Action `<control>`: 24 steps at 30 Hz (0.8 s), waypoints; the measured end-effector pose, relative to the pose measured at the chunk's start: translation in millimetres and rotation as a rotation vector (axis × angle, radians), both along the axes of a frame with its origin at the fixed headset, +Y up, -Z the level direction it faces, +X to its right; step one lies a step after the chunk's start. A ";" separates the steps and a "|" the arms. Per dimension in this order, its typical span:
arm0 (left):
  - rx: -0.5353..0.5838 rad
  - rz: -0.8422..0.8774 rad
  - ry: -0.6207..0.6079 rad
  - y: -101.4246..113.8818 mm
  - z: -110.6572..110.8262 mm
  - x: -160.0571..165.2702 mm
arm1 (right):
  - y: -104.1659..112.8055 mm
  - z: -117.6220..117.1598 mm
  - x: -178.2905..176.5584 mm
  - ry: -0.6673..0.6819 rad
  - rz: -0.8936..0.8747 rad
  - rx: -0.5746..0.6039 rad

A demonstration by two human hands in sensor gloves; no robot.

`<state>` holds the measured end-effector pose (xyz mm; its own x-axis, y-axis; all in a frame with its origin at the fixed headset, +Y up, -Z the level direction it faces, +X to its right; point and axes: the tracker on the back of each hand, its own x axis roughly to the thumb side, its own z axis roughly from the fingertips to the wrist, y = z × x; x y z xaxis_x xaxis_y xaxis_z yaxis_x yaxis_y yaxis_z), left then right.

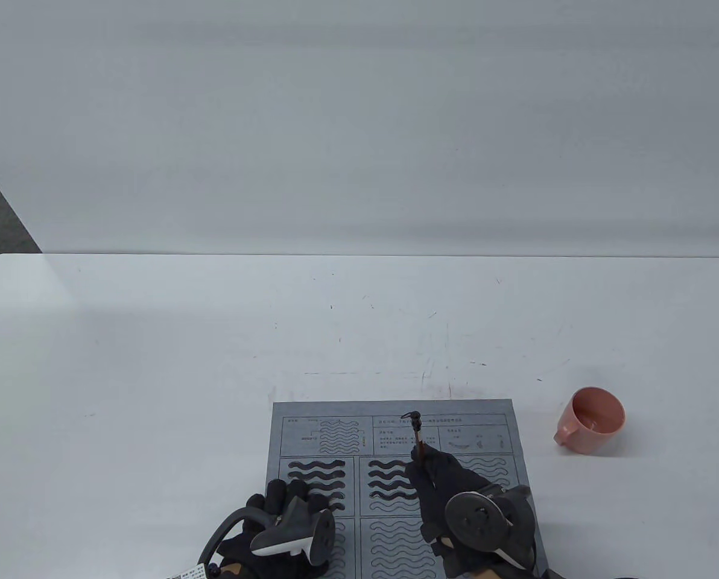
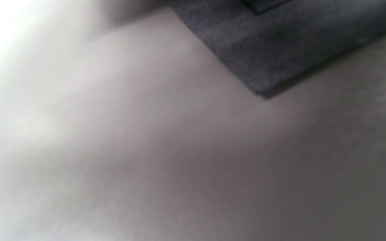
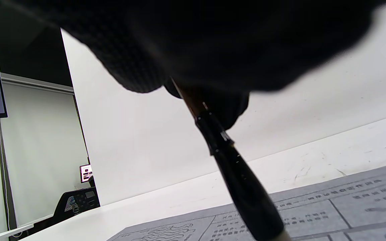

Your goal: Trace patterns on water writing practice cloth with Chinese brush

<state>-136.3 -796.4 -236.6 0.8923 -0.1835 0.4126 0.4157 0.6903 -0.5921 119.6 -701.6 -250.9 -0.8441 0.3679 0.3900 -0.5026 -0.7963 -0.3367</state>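
my right hand [image 1: 450, 482] pinches the brush [image 1: 418, 435] partway down its shaft, fingers together around it, handle end standing up and away from the palm so the bristles come down steeply onto the cloth [image 1: 395, 416]. in the right wrist view the shaft [image 3: 233, 167] runs from the gloved fingers [image 3: 152, 67] down toward the printed sheet; the tip itself is cut off at the view's bottom edge, so i cannot tell whether it touches. i judge the steep hold keeps the stroke narrow enough to stay inside the wave outlines.

my left hand [image 1: 281, 518] rests on the cloth's near left panel, fingers spread flat, most likely to pin it so it doesn't creep under the brush. it grips nothing.

the panel under my left fingers and the one just left of my right fingers show dark filled waves; the rows nearer me are pale outlines, so i reckon the tracing is partway through.

well off to the right of my brush hand sits a pink cup [image 1: 592, 421], presumably for water, clear of the cloth. nothing lies between hand and pattern; my own knuckles hide the row being worked.
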 end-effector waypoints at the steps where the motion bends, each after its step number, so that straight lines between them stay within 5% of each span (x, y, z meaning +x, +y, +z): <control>1: 0.000 0.000 0.000 0.0 0.0 0.0 | 0.1 0.0 0.0 -0.002 0.001 -0.001; 24: 0.000 0.000 0.000 0.0 0.0 0.0 | 1.1 0.5 1.7 -0.023 0.008 -0.005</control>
<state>-136.3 -796.4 -236.6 0.8923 -0.1835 0.4126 0.4157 0.6903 -0.5921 121.4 -700.4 -250.3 -0.8558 0.3628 0.3687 -0.4882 -0.8022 -0.3437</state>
